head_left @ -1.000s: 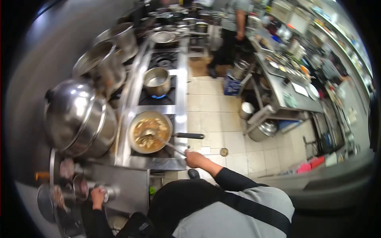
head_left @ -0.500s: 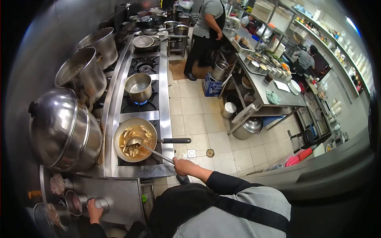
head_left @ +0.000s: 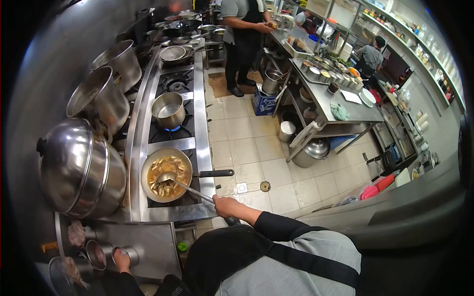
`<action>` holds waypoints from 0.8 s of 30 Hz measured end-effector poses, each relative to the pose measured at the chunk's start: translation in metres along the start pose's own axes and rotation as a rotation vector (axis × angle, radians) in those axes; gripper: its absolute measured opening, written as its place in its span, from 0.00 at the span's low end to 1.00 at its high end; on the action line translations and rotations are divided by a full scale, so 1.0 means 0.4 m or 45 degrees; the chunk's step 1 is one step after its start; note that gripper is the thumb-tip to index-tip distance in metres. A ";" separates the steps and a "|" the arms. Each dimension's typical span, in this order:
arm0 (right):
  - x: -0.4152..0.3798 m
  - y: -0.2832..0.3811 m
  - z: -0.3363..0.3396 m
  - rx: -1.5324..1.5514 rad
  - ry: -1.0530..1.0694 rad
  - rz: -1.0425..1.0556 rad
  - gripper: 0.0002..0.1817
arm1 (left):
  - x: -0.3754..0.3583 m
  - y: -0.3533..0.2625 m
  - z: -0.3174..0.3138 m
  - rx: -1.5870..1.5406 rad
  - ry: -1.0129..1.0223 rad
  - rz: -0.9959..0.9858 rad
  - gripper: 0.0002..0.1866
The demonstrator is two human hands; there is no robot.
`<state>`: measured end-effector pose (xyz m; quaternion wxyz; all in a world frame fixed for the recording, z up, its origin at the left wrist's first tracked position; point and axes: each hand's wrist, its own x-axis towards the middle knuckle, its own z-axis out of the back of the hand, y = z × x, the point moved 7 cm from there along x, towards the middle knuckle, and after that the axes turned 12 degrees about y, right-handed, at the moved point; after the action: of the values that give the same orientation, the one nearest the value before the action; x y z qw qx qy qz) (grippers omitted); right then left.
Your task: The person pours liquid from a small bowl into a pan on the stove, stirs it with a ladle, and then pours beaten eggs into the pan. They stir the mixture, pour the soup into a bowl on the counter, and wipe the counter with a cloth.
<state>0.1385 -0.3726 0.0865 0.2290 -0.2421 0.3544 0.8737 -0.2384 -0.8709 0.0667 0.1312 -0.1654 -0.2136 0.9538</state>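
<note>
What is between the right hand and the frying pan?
The head view shows the ladle handle, above the stove's steel edge, running from the right hand to the pan.

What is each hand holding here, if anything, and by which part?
The right hand holds a ladle by its handle, at the end away from the bowl. The left hand is at a metal container; whether it grips cannot be told.

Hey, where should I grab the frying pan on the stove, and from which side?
Probably best to grip the frying pan by its black handle, coming from the right: the long handle points that way, past the edge of the stove, and sits apart from the ladle.
</note>
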 end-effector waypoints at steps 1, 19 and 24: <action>0.001 -0.001 0.001 -0.030 -0.011 0.015 0.18 | 0.011 0.011 -0.017 0.000 -0.005 0.001 0.18; 0.007 -0.005 0.007 -0.010 0.037 -0.031 0.17 | -0.123 -0.210 0.051 0.448 0.445 -0.654 0.22; -0.010 0.011 0.014 -0.004 0.015 -0.031 0.16 | -0.102 -0.178 0.049 0.403 0.391 -0.561 0.19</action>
<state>0.1375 -0.3724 0.0945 0.2373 -0.2520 0.3513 0.8699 -0.1956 -0.8289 0.1260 0.3896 -0.2347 -0.0709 0.8878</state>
